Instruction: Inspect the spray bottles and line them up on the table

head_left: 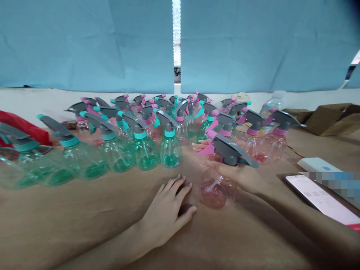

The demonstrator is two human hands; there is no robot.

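In the head view, a pink-tinted spray bottle (pixel 216 193) stands on the table right of centre, its grey sprayer head with a pink trigger pointing to the left. My right hand (pixel 239 174) is around its neck, below the sprayer head; the head hides part of the hand, and its fingertips show behind the trigger. My left hand (pixel 170 204) lies on the tabletop left of this bottle, fingers spread and holding nothing. Beyond it stands a green spray bottle (pixel 171 152), at the end of a row of green ones.
Several pink and green spray bottles crowd the back, with a pink bottle (pixel 271 144) nearest my right forearm. At right lie a phone (pixel 320 197) and a white box (pixel 317 165). Brown cardboard (pixel 327 118) and a clear bottle (pixel 274 103) stand behind. Red material (pixel 25 129) lies at left.
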